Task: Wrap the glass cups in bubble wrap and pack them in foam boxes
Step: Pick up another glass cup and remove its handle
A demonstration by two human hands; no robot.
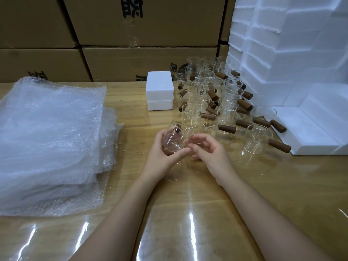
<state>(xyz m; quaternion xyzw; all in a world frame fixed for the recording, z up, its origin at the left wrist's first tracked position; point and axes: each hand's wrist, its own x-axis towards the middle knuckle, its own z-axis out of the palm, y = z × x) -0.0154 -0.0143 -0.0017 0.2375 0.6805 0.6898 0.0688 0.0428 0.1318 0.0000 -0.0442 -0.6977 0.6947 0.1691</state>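
Note:
My left hand (162, 157) grips a clear glass cup (176, 137), tilted with its rim pointing up and away; its brown handle shows through the glass. Just right of it, my right hand (209, 153) has loosely curled fingers, fingertips near the cup's side, holding nothing that I can make out. Several more glass cups with brown wooden handles (212, 95) crowd the table behind and to the right. A thick stack of bubble wrap sheets (50, 140) lies at the left. Two small white foam boxes (160, 91) are stacked behind the cups' left edge.
Large white foam pieces (301, 72) stand and lie at the right, reaching the table's right side. Cardboard cartons (113, 34) form a wall at the back. The wooden table (188, 213) carries glossy clear film near me.

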